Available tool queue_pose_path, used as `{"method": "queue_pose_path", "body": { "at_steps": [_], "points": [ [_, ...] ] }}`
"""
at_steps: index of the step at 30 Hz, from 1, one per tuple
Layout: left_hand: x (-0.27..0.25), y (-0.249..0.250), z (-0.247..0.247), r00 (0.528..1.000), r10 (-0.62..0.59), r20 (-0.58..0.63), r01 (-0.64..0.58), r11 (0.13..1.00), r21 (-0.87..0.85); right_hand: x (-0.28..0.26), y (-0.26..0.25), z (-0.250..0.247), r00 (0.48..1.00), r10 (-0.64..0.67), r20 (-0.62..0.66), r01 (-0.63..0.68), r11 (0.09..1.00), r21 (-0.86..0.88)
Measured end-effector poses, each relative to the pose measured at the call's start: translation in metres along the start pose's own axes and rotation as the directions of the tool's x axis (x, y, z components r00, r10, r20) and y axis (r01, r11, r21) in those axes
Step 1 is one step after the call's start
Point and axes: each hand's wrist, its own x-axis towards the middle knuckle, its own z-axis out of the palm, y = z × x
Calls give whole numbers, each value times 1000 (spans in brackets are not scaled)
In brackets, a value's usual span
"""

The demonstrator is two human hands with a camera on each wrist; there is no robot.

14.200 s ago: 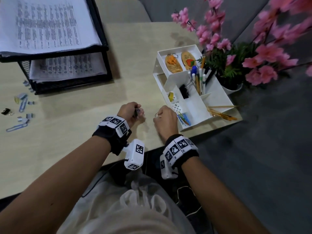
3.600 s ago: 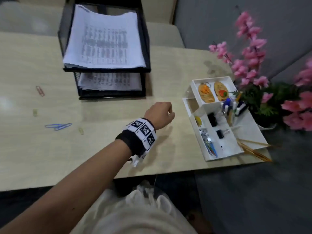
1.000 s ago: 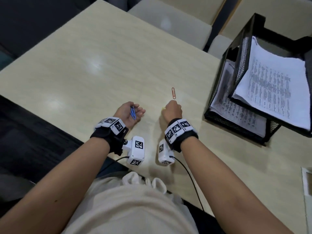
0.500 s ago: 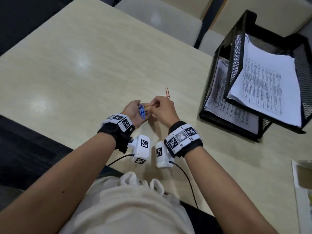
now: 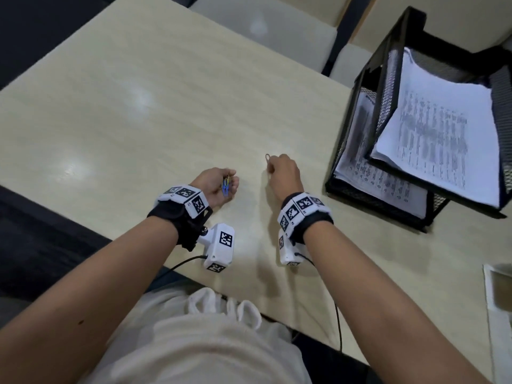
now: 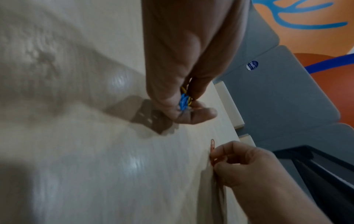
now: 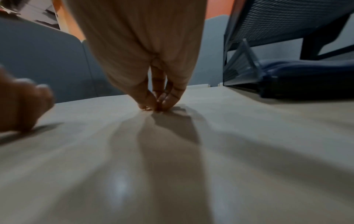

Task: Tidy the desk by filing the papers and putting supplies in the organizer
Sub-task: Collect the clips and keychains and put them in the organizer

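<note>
A person sits at a pale wooden desk (image 5: 166, 101), seen from above, both forearms reaching forward, each wrist wearing a black band with a white marker-covered camera block.

The left hand (image 5: 214, 184) rests on the desk with its fingers curled inward. Pinched between thumb and fingers is a small bunch of paper clips (image 5: 225, 186), mostly blue with a little yellow. In the left wrist view the same bunch (image 6: 184, 100) sits wedged between the thumb tip and the folded fingers.

The right hand (image 5: 284, 173) lies a little to the right of the left hand and apart from it. Its fingertips (image 7: 151, 104) are drawn together and pressed down on the desk. A single red paper clip (image 5: 268, 157) lies flat on the desk right at those fingertips, its far end poking out beyond them. The left wrist view shows thumb and forefinger closing on the near end of this clip (image 6: 212, 146); whether it has left the surface cannot be told.

To the right of the right hand, near but not touching, stands a black wire mesh tray (image 5: 388, 79) with two tiers. A stack of printed papers (image 5: 437, 134) fills the upper tier, and more printed sheets (image 5: 368, 173) lie in the lower one.

At the far right edge, a sliver of a white organizer (image 5: 496, 295) is cut off by the frame.
</note>
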Motion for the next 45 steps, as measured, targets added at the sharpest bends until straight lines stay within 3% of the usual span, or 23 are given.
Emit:
{"method": "queue_pose_path", "body": {
  "at_steps": [5, 10, 15, 22, 29, 34, 39, 42, 45],
  "points": [
    [-1, -31, 43, 992, -65, 105, 54, 993, 108, -60, 31, 0, 998, 59, -37, -58, 998, 24],
    [-3, -60, 66, 993, -81, 86, 59, 970, 235, -90, 63, -17, 991, 125, -54, -123, 992, 28],
    [-17, -62, 58, 997, -45, 65, 32, 984, 177, -61, 67, -29, 999, 21, 47, -19, 999, -48],
    [-34, -38, 32, 995, 97, 3, -96, 978, 186, 9, 41, -21, 986, -114, 120, 131, 980, -146],
    [-41, -31, 24, 995, 96, 11, -96, 975, 201, 5, 29, -13, 988, -115, 101, 138, 954, -265],
    [-37, -55, 45, 999, 53, 1, -51, 965, 256, -57, 45, -14, 993, 69, 100, -53, 987, -153],
    [-31, -104, 105, 998, -37, 52, 11, 901, 434, -147, 91, -18, 969, 243, 43, -243, 970, 4],
    [-38, -147, 155, 985, -113, 129, 28, 848, 530, -198, 135, -29, 889, 458, -3, -440, 856, 273],
    [-51, -192, 205, 950, -238, 204, 79, 813, 577, -252, 184, -49, 728, 676, -116, -540, 670, 509]
  ]
}}
